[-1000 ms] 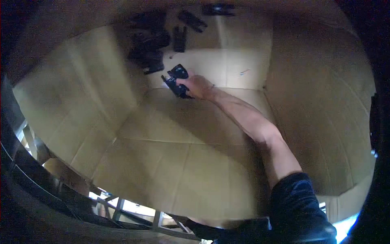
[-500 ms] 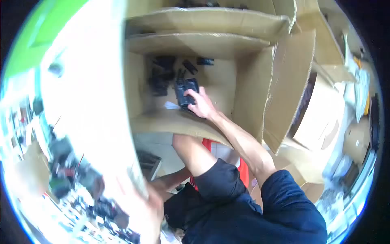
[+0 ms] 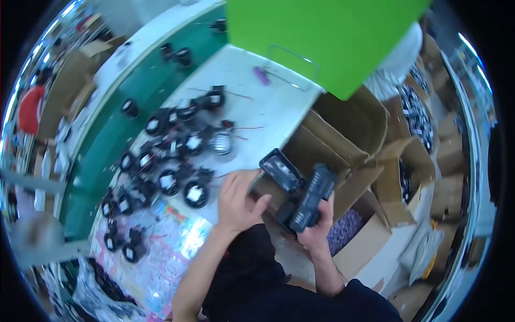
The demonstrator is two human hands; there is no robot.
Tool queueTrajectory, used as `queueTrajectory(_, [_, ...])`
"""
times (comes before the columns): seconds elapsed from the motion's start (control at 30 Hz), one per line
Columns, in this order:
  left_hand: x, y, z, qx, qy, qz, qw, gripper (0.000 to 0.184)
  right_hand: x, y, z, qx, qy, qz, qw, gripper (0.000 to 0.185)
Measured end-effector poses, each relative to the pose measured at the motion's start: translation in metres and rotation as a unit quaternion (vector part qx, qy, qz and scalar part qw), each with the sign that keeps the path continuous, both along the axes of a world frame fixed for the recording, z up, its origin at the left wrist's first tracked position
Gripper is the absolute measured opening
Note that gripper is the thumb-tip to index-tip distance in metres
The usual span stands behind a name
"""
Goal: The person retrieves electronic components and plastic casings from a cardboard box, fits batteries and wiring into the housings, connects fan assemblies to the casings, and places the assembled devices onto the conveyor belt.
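Note:
My right hand is wrapped round several black plastic housings, raised over the cardboard boxes. One is a long ribbed black part; another is a rectangular black frame with a clear-looking middle, tilted to its left. My left hand is at the table's edge, fingers apart and nothing seen in it. Left of it, many round black parts with white labels and thin wires lie on the white table.
A green panel rises behind the table. A purple-handled tool lies near it. A green conveyor belt with a few black parts runs at left. Open cardboard boxes stand at right, one holding purple material.
The view has turned from inside the box to the table. My right hand has come up out of the box with the black housings. My left hand, blurred before, is now at the table's edge.

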State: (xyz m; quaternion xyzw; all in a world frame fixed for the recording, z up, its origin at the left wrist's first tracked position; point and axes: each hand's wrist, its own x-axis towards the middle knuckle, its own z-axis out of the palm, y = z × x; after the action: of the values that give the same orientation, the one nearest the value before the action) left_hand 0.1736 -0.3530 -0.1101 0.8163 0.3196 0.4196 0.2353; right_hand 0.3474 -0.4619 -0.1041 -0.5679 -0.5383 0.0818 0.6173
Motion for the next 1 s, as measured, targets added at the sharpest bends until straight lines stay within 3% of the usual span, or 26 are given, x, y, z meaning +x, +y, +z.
queueTrajectory(0.07, [-0.015,-0.021,0.002,-0.16,-0.167,-0.014,0.973,0.061,-0.022,-0.002,0.016,-0.016,0.085,0.05,0.995,0.038])
queueTrajectory(0.13, [-0.031,-0.043,0.015,-0.327,-0.37,-0.042,0.868,0.065,-0.043,-0.007,0.019,-0.095,0.221,0.108,0.965,0.035])
queueTrajectory(0.2, [-0.053,-0.057,0.039,-0.366,-0.487,-0.03,0.792,0.065,-0.063,-0.006,0.027,-0.185,0.388,0.159,0.889,0.033])
queueTrajectory(0.23, [-0.069,-0.065,0.041,-0.353,-0.489,0.018,0.797,0.064,-0.08,-0.005,0.024,-0.194,0.434,0.189,0.859,0.032])
queueTrajectory(0.3, [-0.102,-0.079,0.053,-0.34,-0.509,0.111,0.783,0.059,-0.107,0.004,0.033,-0.271,0.339,0.283,0.855,0.035])
queueTrajectory(0.33, [-0.115,-0.087,0.065,-0.343,-0.529,0.156,0.76,0.057,-0.12,0.015,0.041,-0.248,0.172,0.355,0.885,0.039])
queueTrajectory(0.37, [-0.127,-0.091,0.075,-0.313,-0.568,0.207,0.733,0.055,-0.133,0.026,0.048,-0.189,0.017,0.404,0.895,0.043])
queueTrajectory(0.4, [-0.143,-0.1,0.081,-0.29,-0.565,0.259,0.728,0.053,-0.151,0.035,0.051,-0.036,-0.15,0.443,0.883,0.047])
queueTrajectory(0.53, [-0.205,-0.133,0.086,-0.174,-0.557,0.403,0.705,0.048,-0.21,0.033,0.052,-0.02,-0.147,0.559,0.816,0.057])
queueTrajectory(0.6, [-0.249,-0.153,0.077,-0.144,-0.508,0.478,0.702,0.042,-0.229,0.026,0.053,-0.035,-0.157,0.557,0.815,0.055])
queueTrajectory(0.67, [-0.296,-0.163,0.055,-0.16,-0.429,0.557,0.693,0.038,-0.252,0.016,0.053,-0.077,-0.15,0.543,0.823,0.053])
queueTrajectory(0.7, [-0.323,-0.167,0.04,-0.161,-0.312,0.576,0.738,0.035,-0.262,0.009,0.051,-0.083,-0.173,0.537,0.821,0.055])
queueTrajectory(0.73, [-0.34,-0.163,0.038,-0.158,-0.191,0.586,0.771,0.032,-0.272,0.001,0.05,-0.109,-0.194,0.535,0.815,0.056])
queueTrajectory(0.77, [-0.348,-0.157,0.038,-0.206,-0.219,0.578,0.758,0.031,-0.284,-0.004,0.05,-0.13,-0.215,0.533,0.808,0.057])
queueTrajectory(0.87, [-0.381,-0.139,0.003,-0.127,-0.15,0.557,0.807,0.038,-0.315,-0.015,0.049,-0.17,-0.276,0.504,0.801,0.055])
queueTrajectory(1.0, [-0.387,-0.139,-0.012,-0.155,-0.207,0.516,0.816,0.046,-0.342,-0.015,0.046,-0.176,-0.35,0.446,0.805,0.054])
